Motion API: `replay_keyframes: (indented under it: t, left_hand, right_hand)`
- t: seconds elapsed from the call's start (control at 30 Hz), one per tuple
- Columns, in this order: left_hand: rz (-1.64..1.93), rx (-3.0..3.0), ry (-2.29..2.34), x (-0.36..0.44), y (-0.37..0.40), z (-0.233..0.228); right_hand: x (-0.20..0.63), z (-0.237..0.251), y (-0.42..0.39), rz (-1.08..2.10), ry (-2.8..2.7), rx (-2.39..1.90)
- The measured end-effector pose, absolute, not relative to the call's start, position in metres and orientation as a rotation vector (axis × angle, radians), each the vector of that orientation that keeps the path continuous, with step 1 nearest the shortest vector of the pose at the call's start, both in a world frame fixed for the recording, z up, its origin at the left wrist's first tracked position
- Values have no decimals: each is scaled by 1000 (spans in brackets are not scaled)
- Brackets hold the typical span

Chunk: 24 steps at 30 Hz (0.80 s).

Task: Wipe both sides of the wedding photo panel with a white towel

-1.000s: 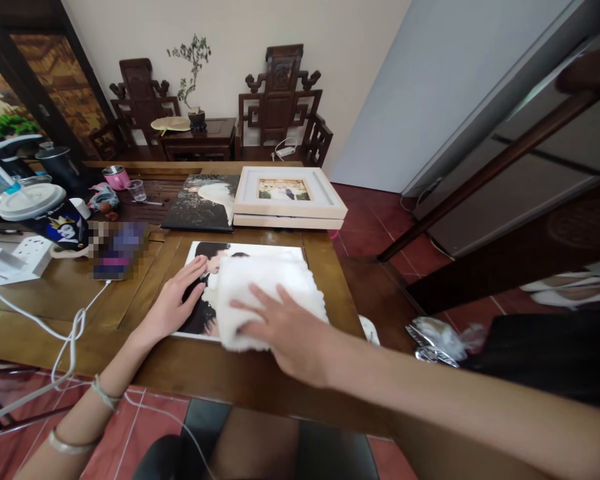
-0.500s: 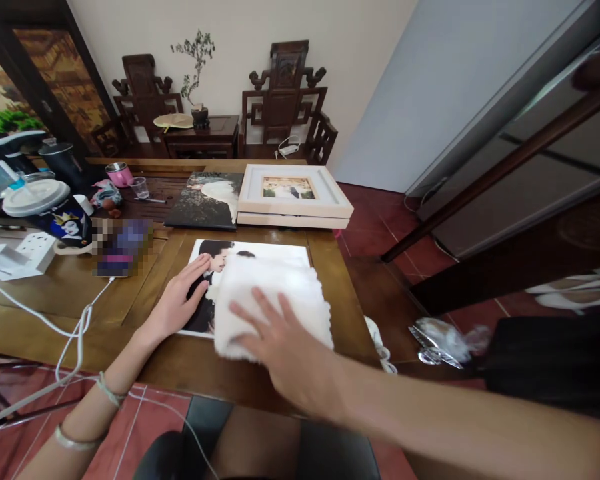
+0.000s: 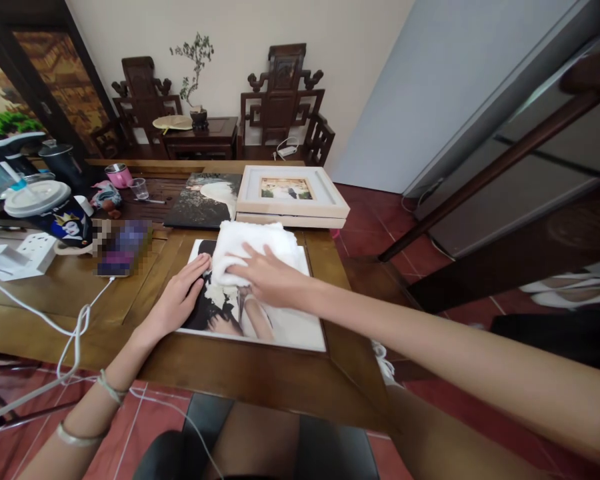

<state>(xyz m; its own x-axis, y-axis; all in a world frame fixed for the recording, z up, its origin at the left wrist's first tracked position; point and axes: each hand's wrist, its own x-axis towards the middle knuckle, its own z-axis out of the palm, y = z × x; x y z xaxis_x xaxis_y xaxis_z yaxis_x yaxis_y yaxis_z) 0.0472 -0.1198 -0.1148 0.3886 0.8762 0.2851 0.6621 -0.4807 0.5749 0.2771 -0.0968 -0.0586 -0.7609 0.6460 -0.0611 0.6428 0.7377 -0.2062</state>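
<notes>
Photo print [image 3: 260, 313], large and unframed, lies flat on the wooden surface [image 3: 130, 293] right in front of the person, and a folded white cloth [image 3: 253, 250] sits on its far edge. The right hand [image 3: 267, 277] presses down on the near side of that cloth, fingers spread and flat rather than closed round it, so the grip is an open-palmed press. The left hand [image 3: 177, 300] rests open on the print's left margin, fingertips on the dark part of the picture, pinning it down.

Judging by this, the step in hand is wiping the face of the print, with the cloth at the far end of a stroke. The lower right area shows bare. A next stroke would call for steady, even pressure and the left hand's hold kept firm, so the print does not slide.

Beyond the cloth, just touching or nearly so, stands a pale box frame [image 3: 293, 193]; beside that lies a dark print [image 3: 203, 200]. To the left are a white power strip [image 3: 27, 250] and cable [image 3: 75, 327].
</notes>
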Motion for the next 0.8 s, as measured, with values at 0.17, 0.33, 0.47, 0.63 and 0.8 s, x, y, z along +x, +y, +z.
replay_keyframes:
  t: [0.17,0.33,0.47,0.63,0.8]
  left_hand:
    - [830,2265,1339,46,-120,-114]
    - [815,2258,1351,47,-120,-113]
    - [804,2258,1345,48,-120,-113]
    - [796,2274,1340,47,-120,-115]
    - [821,2262,1327,47,-120,-116]
  right_hand:
    - [262,-59,-96,356,-2894,-1289]
    - [256,-54,-170,382,-3004,-1109]
    - [262,-43,-219,702,-3121,-937]
    - [275,-45,-202,700,-3064,-952]
    - [287,-57,-137,415,-2900,-1279]
